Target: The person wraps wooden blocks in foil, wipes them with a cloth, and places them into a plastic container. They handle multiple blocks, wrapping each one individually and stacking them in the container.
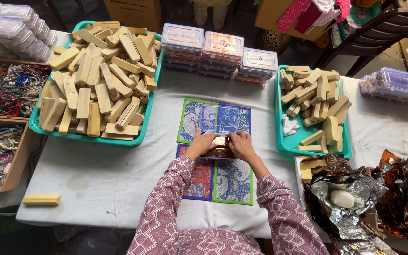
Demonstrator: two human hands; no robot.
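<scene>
Both hands, left hand [200, 144] and right hand [242, 145], pinch a small copper-foil-wrapped block [219, 147] between them on patterned cards [232, 182], clear plastic box [219, 119] just beyond the fingertips. Block looks stiff and light, foil slippery and crinkly; best gripped at the short ends.

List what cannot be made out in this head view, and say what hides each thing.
- Foil-wrapped block, head view: mostly covered by the left hand and right hand.
- Clear box: contents lost in glare.
- Stacked lidded boxes: contents too small to tell.
- Bead trays: cut off by the left edge.
</scene>
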